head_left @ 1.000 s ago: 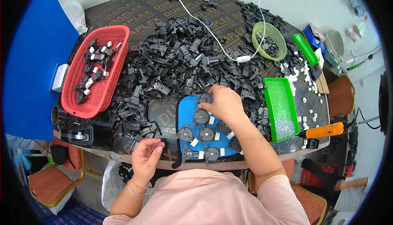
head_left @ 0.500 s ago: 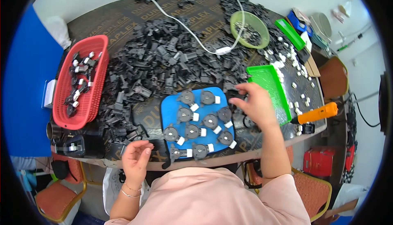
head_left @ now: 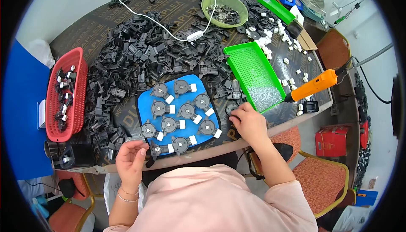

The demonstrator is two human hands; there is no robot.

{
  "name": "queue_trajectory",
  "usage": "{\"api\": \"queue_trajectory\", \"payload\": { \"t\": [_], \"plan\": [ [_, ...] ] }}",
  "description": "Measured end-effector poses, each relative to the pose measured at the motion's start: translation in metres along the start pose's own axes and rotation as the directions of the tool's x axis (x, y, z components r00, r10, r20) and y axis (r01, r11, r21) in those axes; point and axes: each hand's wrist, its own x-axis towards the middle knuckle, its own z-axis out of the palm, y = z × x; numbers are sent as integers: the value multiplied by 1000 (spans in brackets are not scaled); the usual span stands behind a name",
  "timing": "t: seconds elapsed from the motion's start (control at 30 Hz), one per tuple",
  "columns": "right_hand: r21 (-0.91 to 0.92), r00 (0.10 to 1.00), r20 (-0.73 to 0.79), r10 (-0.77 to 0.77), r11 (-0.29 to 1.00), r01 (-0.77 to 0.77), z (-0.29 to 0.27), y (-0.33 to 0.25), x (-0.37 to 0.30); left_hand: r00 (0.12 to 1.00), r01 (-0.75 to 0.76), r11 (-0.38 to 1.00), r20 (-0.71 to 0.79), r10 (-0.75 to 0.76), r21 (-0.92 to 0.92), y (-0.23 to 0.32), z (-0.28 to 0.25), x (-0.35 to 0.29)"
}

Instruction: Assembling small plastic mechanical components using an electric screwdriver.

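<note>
On a blue mat [head_left: 198,140] lie several round black plastic assemblies [head_left: 187,110], each with a white block at one side. My left hand [head_left: 130,160] is beside the mat's lower left corner, its fingers loosely bent and nothing seen in them. Right of the mat, my right hand [head_left: 250,126] has thumb and fingertips at a black round disc [head_left: 231,107] on the table. The fingers partly cover that disc. Just above it stands a black bracket-like part [head_left: 236,89], next to a green tray [head_left: 253,69] with small shiny bits in it.
A large heap of black plastic parts [head_left: 144,48] spreads behind the mat. A red basket [head_left: 80,92] stands left, a light green bowl [head_left: 243,10] at the back. White blocks [head_left: 265,42] are scattered right, near an orange electric screwdriver [head_left: 315,85]. A white cable [head_left: 158,20] crosses the heap.
My right hand has come down from above the mat's right side to the black disc near the table's front edge. The left hand stays by the mat's corner. The view has shifted right.
</note>
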Motion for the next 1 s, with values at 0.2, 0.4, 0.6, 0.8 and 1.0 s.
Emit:
{"api": "queue_trajectory", "payload": {
  "t": [0.2,0.4,0.6,0.8,1.0],
  "plan": [
    [116,999,20,-29,993,27,-17,-7,-10,997,28,999,-68,-26,40,-5,-9,-13],
    [-1,990,61,125,992,-126,-8,-8,-10,997,-10,1000,-78,12,28,-1,-9,-16],
    [199,987,-160,13,980,19,-17,-37,-1,990,3,1000,-139,0,23,-7,-30,-26],
    [369,898,103,-427,855,364,4,-127,-12,993,69,997,-88,-73,-44,-7,-32,-30],
    [343,791,279,-545,825,448,24,-169,-7,994,67,997,-83,-64,27,-12,-43,-41]
  ]
}}
